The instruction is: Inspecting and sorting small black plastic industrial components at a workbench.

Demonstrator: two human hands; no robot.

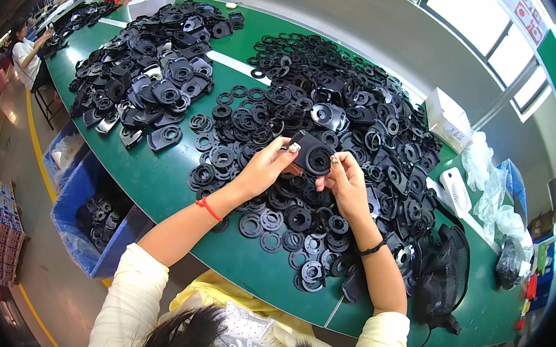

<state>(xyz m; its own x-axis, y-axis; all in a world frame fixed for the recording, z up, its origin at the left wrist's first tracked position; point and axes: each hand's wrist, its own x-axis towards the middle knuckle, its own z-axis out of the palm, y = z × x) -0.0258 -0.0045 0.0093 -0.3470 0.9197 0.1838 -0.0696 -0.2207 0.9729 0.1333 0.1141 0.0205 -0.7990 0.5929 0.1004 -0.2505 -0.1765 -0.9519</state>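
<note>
Above the pile, my left hand and my right hand together hold a black plastic housing with a round ring-shaped opening. Fingers of the left grip its left side, while the right pinches the ring's right edge. Under and around both hands spreads a big heap of loose black rings and similar housings. Several flat rings lie just below my hands on the green table. What the fingertips do beneath the part is hidden.
Another heap of black housings lies at the left on the green table. A blue bin with black parts stands at the left edge. To the right are a black mesh bag, a white fan and a white box.
</note>
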